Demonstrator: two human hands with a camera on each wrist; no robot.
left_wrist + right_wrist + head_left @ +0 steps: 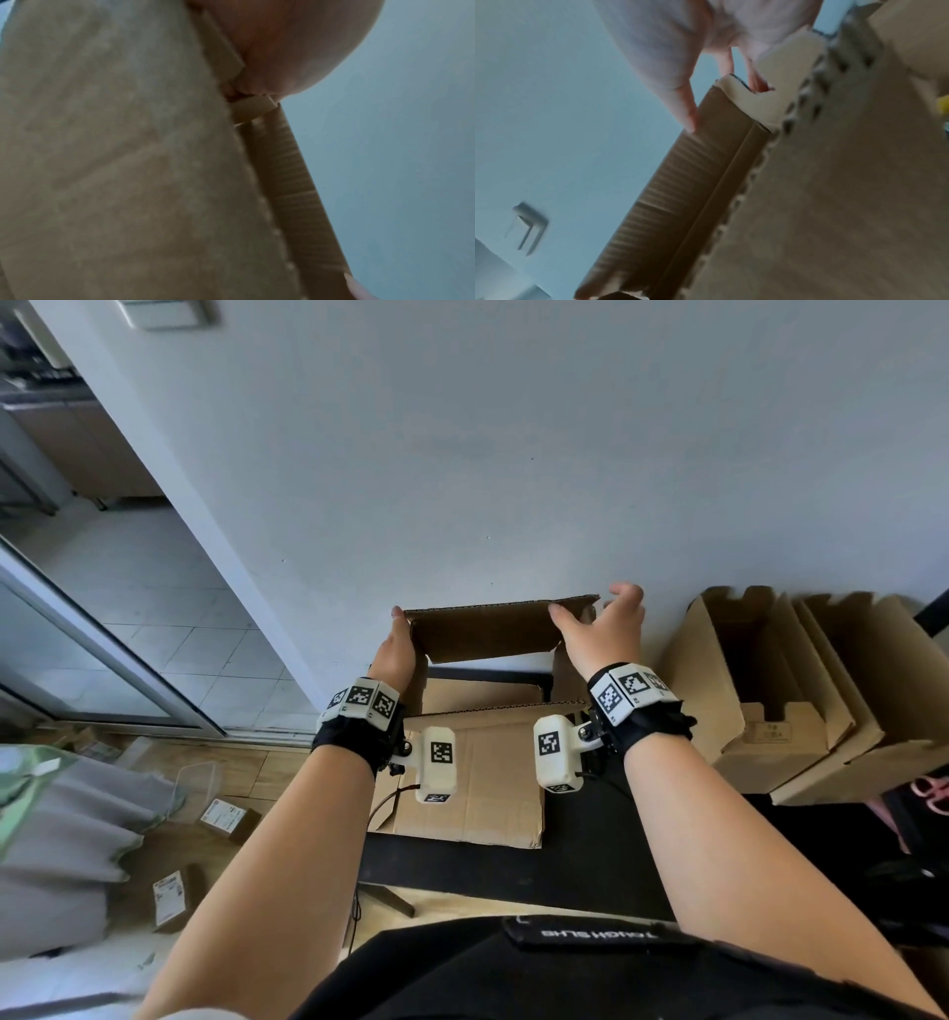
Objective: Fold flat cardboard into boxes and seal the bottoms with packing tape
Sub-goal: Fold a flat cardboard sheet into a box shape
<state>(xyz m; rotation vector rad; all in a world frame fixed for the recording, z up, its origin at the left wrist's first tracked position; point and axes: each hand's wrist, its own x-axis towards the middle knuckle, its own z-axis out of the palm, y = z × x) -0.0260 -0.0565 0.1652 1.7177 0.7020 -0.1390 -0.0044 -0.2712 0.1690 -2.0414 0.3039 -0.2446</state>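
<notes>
**Cardboard flap held between two hands, its long axis running left to right**

Head view. A half-opened cardboard box (477,690) stands on the black table (606,839) against the white wall (513,454). Its far flap (493,629) rises upright, the long edge lying crosswise, from one hand to the other. The left hand (395,649) lies flat along the flap's left end, fingers straight, with one fingertip showing past the top corner. The right hand (606,629) is at the right end, fingers spread and relaxed, thumb on the flap's near face; it grips nothing. Both hands are about equally near. The flap hinges at its lower edge, so the fold probably runs toward the person and down. A row of opened boxes (801,690) stands just beside, to the right.

Left wrist view. The palm's heel presses against the box's corner; a corrugated flap edge (293,182) runs away from it. Finger posture cannot be told here beyond one fingertip at the bottom.

Right wrist view. Straight fingers (687,113) touch the ribbed face of the flap near its torn corner (746,97); none curl round it.
</notes>
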